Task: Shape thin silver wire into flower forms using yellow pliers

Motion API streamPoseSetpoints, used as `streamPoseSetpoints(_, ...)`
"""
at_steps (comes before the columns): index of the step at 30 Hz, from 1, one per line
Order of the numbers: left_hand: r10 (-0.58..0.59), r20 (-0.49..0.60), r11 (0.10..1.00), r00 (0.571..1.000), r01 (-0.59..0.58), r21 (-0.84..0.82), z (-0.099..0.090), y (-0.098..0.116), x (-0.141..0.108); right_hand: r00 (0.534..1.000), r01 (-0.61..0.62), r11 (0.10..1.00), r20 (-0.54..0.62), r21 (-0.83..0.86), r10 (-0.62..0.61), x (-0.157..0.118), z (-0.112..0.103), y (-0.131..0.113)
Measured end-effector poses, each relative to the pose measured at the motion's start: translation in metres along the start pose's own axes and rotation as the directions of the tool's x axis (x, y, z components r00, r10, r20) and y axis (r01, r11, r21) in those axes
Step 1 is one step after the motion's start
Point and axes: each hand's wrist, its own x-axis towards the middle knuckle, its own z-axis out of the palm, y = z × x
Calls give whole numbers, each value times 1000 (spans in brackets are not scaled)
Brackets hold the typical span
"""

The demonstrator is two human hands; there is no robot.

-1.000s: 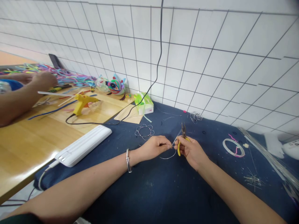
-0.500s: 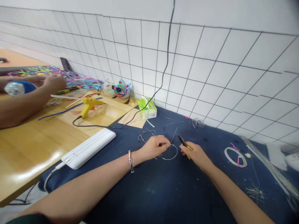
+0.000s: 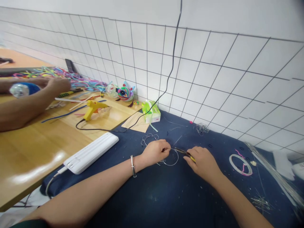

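A dark blue cloth is spread below the hands. A shiny wooden table is seen at 9 o'clock, and a white wall with black lines at 12.

The thin wire ring is held over the cloth, and it is pinched near its top left by the fingertips of the left hand. The yellow handles of the pliers are wrapped by the bent fingers of the right hand, at 3 o'clock from the ring. The tips are pointed at the ring's top edge; whether it is touched cannot be told.

From the ring, a flower-shaped wire is seen at 10 o'clock, partly hidden by the left hand. A green tissue pack is placed at 11, a wire tangle at 2 and a white coil at 3. The power strip is found at 9. The yellow glue gun is set at 10, its black cord draped past the tissue pack. Farther out at 10, another person's hand is seen.
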Motion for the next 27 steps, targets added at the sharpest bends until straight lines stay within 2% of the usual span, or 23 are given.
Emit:
streamPoseSetpoints(5,-8,6,1000,1000,8,-4,1,2,-1,999,3,990,-34,-140,-8,-2,-5,-20)
streamPoseSetpoints(9,-15,12,998,1000,16,-62,3,0,-1,997,-22,986,-71,-164,11,-3,-6,-26)
streamPoseSetpoints(11,-23,16,996,1000,24,-85,3,-1,-1,996,-64,994,-72,-92,58,-2,-6,-25)
streamPoseSetpoints(14,-22,19,996,1000,23,-92,3,0,-1,981,-186,964,-21,190,194,0,-3,-21)
streamPoseSetpoints(16,6,44,995,999,-2,-97,4,3,-2,945,-315,839,63,443,322,1,1,-21)
streamPoseSetpoints(18,53,85,992,995,-43,-123,5,8,-3,889,-423,635,161,646,429,2,5,-22)
streamPoseSetpoints(20,96,125,985,987,-76,-158,6,13,-4,847,-457,447,222,769,483,2,9,-25)
streamPoseSetpoints(23,123,167,979,978,-91,-184,7,19,-7,840,-420,258,265,870,474,1,12,-30)
streamPoseSetpoints(27,142,179,979,973,-111,-173,7,23,-9,849,-397,68,338,915,406,0,12,-35)
